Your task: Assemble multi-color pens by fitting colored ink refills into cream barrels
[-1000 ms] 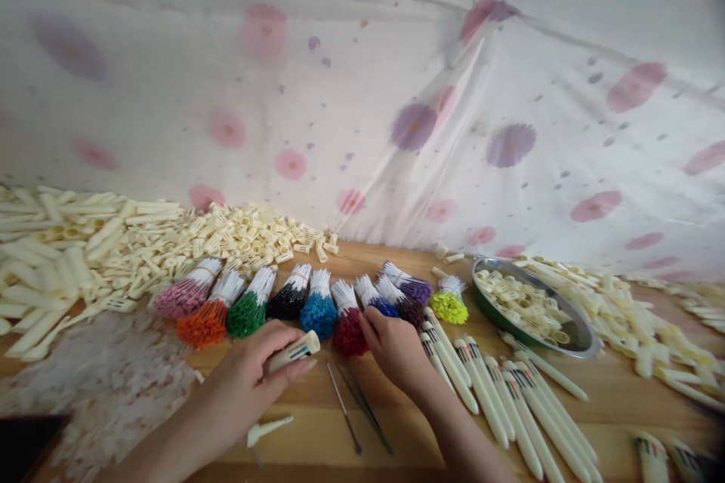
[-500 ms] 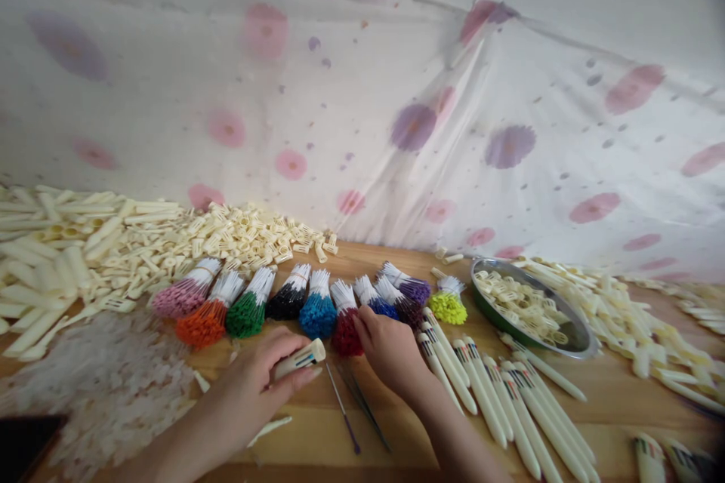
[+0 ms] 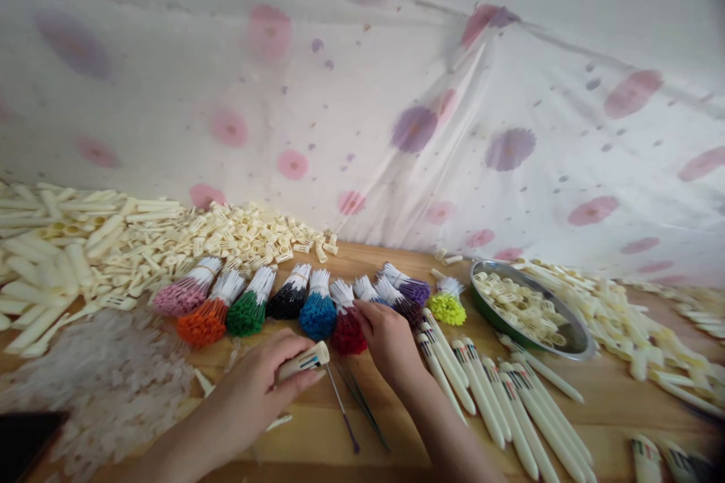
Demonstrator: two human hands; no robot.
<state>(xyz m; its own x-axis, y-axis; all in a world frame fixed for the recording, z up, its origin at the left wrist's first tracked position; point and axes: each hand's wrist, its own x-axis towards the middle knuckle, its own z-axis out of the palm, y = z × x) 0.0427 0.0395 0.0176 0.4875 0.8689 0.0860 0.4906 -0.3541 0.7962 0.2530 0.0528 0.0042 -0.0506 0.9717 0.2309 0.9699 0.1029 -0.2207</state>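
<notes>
My left hand (image 3: 266,385) is closed around a short cream pen top piece (image 3: 304,363) with slots, some showing dark and blue. My right hand (image 3: 390,339) reaches to the bundle of red refills (image 3: 348,336), its thumb and finger pinched at the bundle's right side; what lies between the fingertips is too small to make out. The blue refill bundle (image 3: 367,289) is partly behind that hand. Below and between my hands, a thin rod with a purple end (image 3: 348,423) and dark tweezers (image 3: 365,407) lie on the wooden table.
Other refill bundles stand in a row, such as the green bundle (image 3: 249,309) and yellow bundle (image 3: 447,306). Several assembled pens (image 3: 510,407) lie at right, near a metal bowl (image 3: 583,351) of cream parts. Cream tubes (image 3: 39,272) and clear small pieces (image 3: 130,377) are heaped left.
My right hand has shifted slightly left and up at the red bundle. My left hand has moved a little to the right with the pen top piece still in it.
</notes>
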